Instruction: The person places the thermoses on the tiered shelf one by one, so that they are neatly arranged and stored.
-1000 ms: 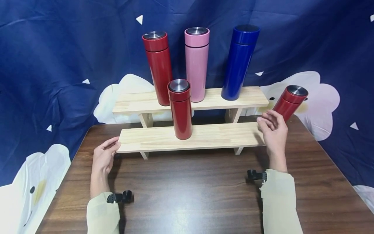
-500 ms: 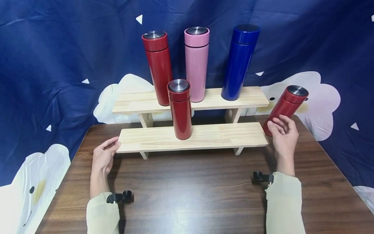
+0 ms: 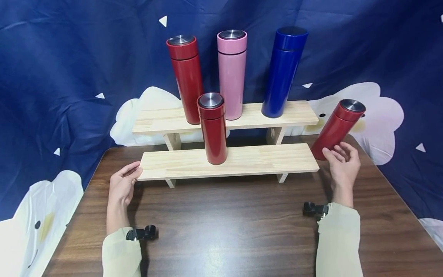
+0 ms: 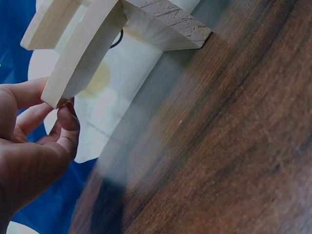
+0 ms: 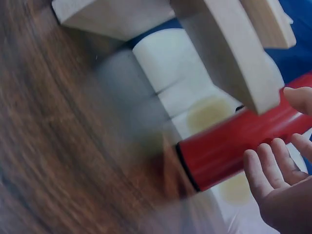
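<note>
My left hand [image 3: 121,184] pinches the left end of the front wooden shelf [image 3: 180,165], thumb below the board and fingers at its end and top. A red thermos bottle [image 3: 216,138] with a steel lid stands upright on that shelf. Past the shelf's right end, another red thermos bottle [image 3: 333,132] stands on the table, and my right hand [image 3: 344,167] is at its lower part. In the right wrist view, the thumb and loosely bent fingers [image 5: 265,163] lie along this bottle [image 5: 219,151]; whether they touch it I cannot tell.
On the raised back shelf [image 3: 149,121] stand a red thermos bottle [image 3: 188,82], a pink one [image 3: 232,77] and a blue one [image 3: 284,73]. Both shelves rest on wooden legs on the brown table [image 3: 221,231]. A dark blue patterned cloth [image 3: 69,77] hangs behind.
My right hand has moved right and a little nearer, away from the front shelf's right end to the lower part of the right-hand red bottle. My left hand and the bottles keep their places.
</note>
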Demonstrator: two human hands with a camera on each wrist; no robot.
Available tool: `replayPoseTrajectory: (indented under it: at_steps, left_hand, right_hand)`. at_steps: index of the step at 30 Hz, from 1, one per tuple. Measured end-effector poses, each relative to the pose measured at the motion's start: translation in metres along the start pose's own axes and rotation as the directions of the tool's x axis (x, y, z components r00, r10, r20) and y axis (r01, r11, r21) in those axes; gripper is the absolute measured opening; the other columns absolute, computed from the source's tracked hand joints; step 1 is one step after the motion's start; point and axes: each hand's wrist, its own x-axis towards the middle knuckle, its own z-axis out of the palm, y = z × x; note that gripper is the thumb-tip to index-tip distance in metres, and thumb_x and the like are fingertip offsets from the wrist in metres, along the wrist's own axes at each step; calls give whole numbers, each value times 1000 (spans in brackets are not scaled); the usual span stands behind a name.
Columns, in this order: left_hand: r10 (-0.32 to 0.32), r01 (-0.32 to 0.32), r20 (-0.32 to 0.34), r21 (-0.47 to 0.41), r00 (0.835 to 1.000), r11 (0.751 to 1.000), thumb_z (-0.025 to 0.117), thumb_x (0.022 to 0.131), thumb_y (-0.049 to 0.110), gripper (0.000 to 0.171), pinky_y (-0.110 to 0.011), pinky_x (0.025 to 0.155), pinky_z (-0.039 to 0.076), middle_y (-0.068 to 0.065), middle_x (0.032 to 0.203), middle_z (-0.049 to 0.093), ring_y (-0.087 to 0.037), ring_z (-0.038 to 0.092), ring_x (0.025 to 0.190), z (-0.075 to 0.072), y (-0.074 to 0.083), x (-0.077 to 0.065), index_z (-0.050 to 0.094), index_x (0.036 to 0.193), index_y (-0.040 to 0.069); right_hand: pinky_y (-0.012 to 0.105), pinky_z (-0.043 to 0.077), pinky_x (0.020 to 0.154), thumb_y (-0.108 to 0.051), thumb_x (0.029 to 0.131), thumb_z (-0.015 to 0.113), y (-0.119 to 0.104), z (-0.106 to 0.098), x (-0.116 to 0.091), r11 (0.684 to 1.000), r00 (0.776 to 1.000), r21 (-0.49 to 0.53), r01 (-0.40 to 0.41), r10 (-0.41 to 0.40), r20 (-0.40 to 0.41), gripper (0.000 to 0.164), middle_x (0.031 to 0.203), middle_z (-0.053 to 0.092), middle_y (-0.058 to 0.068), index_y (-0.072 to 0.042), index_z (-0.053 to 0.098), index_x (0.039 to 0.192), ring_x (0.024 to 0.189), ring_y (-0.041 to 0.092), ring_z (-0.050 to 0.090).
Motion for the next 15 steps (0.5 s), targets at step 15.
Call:
replayPoseTrajectory:
  at_steps: [15]
  left_hand:
    - [5,-5,4,-29,1000,1000,71,89,-11,20,-18,73,51,-4,94,65,-12,61,86,0,-2,2,77,103,2]
  right_hand:
    - [17,53,70,0,78,85,16,-13,30,970,978,-126,-207,205,-34,75,124,53,1,-16,46,140,107,12,53]
